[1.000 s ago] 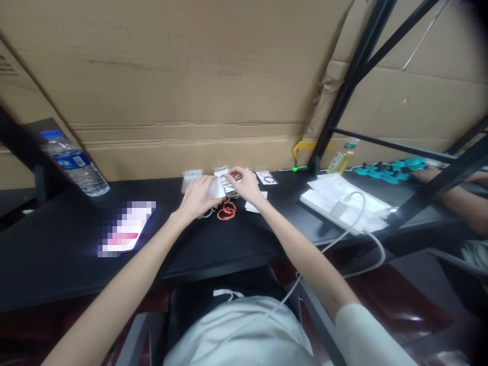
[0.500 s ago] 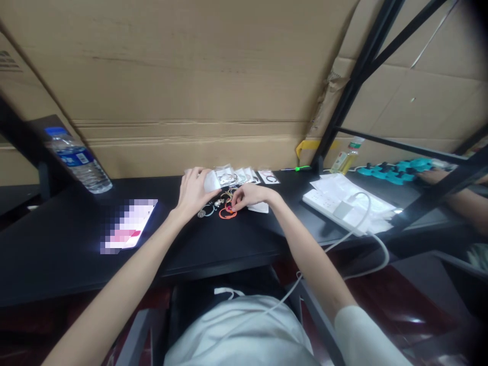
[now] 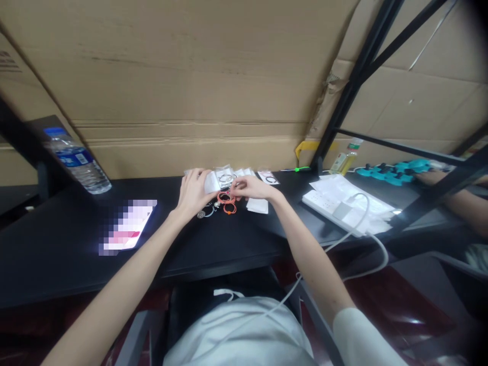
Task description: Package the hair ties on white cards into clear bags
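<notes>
So, the orange band [image 3: 224, 197] is out past the middle of the desk [image 3: 217, 241], nearer the back edge than the front one, and the right hand [image 3: 252, 187] looks to have its upper side pinched between thumb and fingertips. A second orange loop [image 3: 230, 209] sits just on the front-edge side of it; can't tell if the two are linked. Left hand [image 3: 191, 194] is curled, thumb against fingers, gripping a white packet [image 3: 212, 182]. Whether the packet's mouth gapes is too small to make out. My take: pinch the band by one thin spot, lift it straight up so it doesn't drag the bluish-grey band [image 3: 209, 210] along, and keep the left hand steady and close so the right has a short trip. A light grip should do, since these loops look bendy and squeezing hard would probably fold them. Right around that are clear packets [image 3: 225, 176] along the back edge, white cards [image 3: 258, 205] just right of the bands, and a packet with a black ring [image 3: 270, 178] beyond those. Further out, there's a phone [image 3: 133, 223] toward the left end, a water bottle [image 3: 79, 161] near the back left corner, and a white power strip [image 3: 322, 204] over by the right end.
</notes>
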The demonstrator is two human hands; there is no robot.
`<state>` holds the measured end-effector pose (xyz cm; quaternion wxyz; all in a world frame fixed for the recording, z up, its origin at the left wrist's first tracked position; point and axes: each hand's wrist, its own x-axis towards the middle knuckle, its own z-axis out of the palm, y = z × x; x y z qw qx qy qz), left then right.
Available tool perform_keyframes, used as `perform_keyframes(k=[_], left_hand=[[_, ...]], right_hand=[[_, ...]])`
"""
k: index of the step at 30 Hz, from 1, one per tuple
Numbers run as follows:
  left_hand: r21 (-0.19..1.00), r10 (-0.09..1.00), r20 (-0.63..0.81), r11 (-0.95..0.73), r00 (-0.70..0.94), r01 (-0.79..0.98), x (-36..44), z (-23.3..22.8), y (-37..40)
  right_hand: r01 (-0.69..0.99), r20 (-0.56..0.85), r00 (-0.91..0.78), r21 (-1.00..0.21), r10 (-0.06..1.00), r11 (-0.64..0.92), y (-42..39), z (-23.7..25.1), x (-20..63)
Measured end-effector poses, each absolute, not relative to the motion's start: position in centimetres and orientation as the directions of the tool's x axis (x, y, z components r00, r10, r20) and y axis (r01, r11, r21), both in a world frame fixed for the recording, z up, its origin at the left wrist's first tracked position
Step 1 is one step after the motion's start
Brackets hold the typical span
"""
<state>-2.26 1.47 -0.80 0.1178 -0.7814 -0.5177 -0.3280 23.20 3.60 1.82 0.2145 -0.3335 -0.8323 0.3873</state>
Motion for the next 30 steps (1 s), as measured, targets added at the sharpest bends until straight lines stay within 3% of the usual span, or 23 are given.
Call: perform_keyframes(k=[4,9,24,27,30], left_hand=[[0.153,0.741,0.624,-0.426,0.247,0.892,-2.1,-0.7,1.4],[0.141,0.749,0.614,-0.415,0.25,0.899,-2.0,-0.6,1.3],[0.209,0.746,0.585,-0.516,0.317,0.831,-1.1,-0.8,1.0],[0.228,0.742,0.596,-0.523,0.307,0.821,-1.0,-0.9,1.1],[0.255,0.75,0.592,-0.522,0.295,0.814,-0.9,-1.1,1.1]], right_hand=[[0.348,0.303,-0.512,-0.782,0.803,0.517,3.7,2.2,23.5],[0.499,0.544,-0.301,-0.61,0.783,0.615,4.0,2.0,23.0],[0.713,0.58,-0.271,-0.415,0.768,0.565,2.2,1.0,18.9],[0.692,0.632,-0.235,-0.425,0.739,0.584,2.5,0.7,19.0],[0.62,0.587,-0.256,-0.51,0.768,0.597,3.0,0.6,19.3]])
